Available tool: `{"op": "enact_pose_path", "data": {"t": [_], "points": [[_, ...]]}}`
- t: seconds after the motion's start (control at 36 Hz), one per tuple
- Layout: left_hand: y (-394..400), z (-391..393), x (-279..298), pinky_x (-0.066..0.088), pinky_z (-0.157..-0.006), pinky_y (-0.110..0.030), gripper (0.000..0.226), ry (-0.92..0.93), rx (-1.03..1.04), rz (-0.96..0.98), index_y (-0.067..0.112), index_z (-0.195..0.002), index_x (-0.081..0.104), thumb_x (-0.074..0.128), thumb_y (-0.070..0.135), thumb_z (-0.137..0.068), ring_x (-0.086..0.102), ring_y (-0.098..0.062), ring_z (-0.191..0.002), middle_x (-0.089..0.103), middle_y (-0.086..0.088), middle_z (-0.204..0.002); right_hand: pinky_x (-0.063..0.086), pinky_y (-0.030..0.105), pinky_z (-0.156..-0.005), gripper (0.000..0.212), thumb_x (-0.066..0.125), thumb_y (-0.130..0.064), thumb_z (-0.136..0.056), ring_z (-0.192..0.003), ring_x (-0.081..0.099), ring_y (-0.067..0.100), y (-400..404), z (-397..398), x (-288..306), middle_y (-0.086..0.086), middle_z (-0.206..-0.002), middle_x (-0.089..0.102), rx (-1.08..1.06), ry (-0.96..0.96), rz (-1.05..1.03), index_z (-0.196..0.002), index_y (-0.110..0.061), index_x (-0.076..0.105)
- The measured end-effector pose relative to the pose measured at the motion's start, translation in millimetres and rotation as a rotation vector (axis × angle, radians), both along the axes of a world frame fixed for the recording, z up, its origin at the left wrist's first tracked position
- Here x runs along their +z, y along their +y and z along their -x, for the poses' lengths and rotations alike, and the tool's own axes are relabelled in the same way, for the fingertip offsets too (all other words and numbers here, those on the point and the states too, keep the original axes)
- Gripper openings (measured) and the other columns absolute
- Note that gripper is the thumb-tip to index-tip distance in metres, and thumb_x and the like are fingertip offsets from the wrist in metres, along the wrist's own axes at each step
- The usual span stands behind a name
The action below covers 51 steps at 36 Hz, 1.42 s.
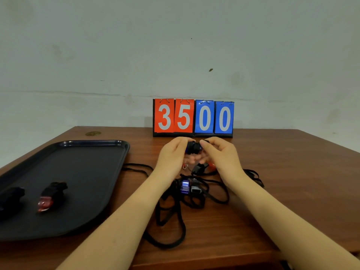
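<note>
Both hands are raised over the middle of the wooden table, holding one dark whistle wrapped in black cord (pixel 193 148) between them. My left hand (pixel 172 158) grips its left end. My right hand (pixel 222 154) pinches the cord at its right end. Below the hands lies a tangle of black lanyards (pixel 175 209) with a blue whistle (pixel 184 186), a grey whistle (pixel 195 189) and a black whistle (pixel 199 168). A red piece shows partly behind my right wrist.
A black tray (pixel 81 166) lies at the left and holds a red whistle wound in cord (pixel 51 195) and a dark wound bundle (pixel 10 195). A flip scoreboard (pixel 193 117) reading 3500 stands at the table's back edge by the wall.
</note>
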<state>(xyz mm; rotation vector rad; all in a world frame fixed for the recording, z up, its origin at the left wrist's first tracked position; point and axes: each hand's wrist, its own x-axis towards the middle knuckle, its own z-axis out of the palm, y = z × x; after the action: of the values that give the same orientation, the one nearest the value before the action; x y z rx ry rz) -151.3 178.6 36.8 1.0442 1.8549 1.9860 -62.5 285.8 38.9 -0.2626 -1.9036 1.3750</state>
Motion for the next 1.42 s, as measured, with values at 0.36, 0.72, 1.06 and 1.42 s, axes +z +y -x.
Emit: {"op": "enact_pose_path", "data": {"t": [0.36,0.72,1.06,1.42], "points": [[-3,-3,-3,0.046,-0.051,-0.018,0.011,0.067,-0.089,-0.001,0.025,-0.104,0.063,0.057,0.027,-0.095,0.051,-0.004,-0.052,0.061,0.006,-0.073,0.052,0.017,-0.056,0.020,0.053,-0.012,-0.096,-0.063,0.063,0.012,3,4,2,0.011,-0.075,0.066,0.320,0.055,0.564,-0.101,0.002,0.065],[-4,-4,-3,0.027,-0.035,-0.015,0.032,-0.684,-0.233,-0.281,0.007,-0.114,0.061,0.053,0.033,-0.096,0.034,-0.005,-0.041,0.048,0.001,-0.055,0.048,0.013,-0.070,0.007,0.063,-0.015,-0.090,-0.078,0.059,0.007,-2,3,-8,-0.012,-0.084,0.063,-0.152,0.016,-0.656,-0.094,-0.021,0.064],[-6,0,-2,0.026,-0.036,-0.019,0.024,-0.296,-0.134,-0.057,0.013,-0.096,0.063,0.052,0.035,-0.097,0.030,-0.009,-0.040,0.040,0.002,-0.052,0.051,0.017,-0.072,0.011,0.063,-0.015,-0.091,-0.083,0.058,0.005,0,0,-8,-0.012,-0.094,0.058,-0.218,0.069,-0.798,-0.101,-0.016,0.062],[7,5,-4,0.033,-0.051,-0.024,0.036,-0.222,0.092,0.049,0.022,-0.081,0.062,0.039,0.042,-0.101,0.042,-0.009,-0.053,0.046,0.008,-0.052,0.052,0.014,-0.069,0.014,0.062,-0.010,-0.090,-0.077,0.068,0.008,-5,-1,2,-0.002,-0.091,0.072,0.076,0.014,-0.132,-0.097,-0.019,0.071]]}}
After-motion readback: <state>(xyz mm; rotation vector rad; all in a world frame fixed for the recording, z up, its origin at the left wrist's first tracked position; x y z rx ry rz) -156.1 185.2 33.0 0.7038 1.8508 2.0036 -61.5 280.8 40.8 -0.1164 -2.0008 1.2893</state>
